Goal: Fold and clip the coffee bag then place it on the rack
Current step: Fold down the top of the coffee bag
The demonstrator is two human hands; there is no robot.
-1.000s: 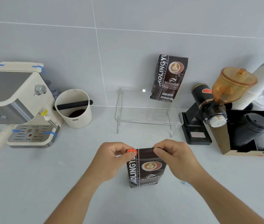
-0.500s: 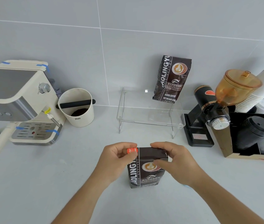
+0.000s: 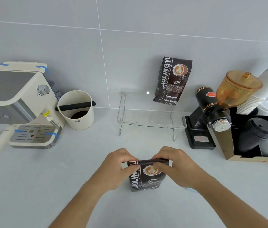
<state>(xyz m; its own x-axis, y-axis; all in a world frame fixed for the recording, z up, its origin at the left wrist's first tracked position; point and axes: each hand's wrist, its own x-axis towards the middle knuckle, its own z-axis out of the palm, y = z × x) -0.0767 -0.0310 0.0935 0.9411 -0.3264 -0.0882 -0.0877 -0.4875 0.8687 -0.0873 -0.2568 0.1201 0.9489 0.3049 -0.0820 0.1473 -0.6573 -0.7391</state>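
Note:
A dark brown coffee bag [image 3: 147, 178] stands upright on the white counter near me, its top folded over. My left hand [image 3: 118, 168] pinches the bag's top left corner, and my right hand [image 3: 176, 165] presses the folded top from the right. The orange clip seen earlier is hidden, probably inside my left hand. Behind the bag stands a clear acrylic rack [image 3: 151, 120]. A second coffee bag [image 3: 172, 81] leans upright on the rack's right side against the wall.
An espresso machine [image 3: 19, 104] and a white knock box [image 3: 77, 111] sit at the left. A black grinder [image 3: 212, 116] with an amber hopper, stacked paper cups [image 3: 264, 89] and a box of black lids [image 3: 259, 135] crowd the right.
Both hands have closed in over the bag's folded top. The orange clip visible by my left fingers earlier is out of sight now. The bag stays in place.

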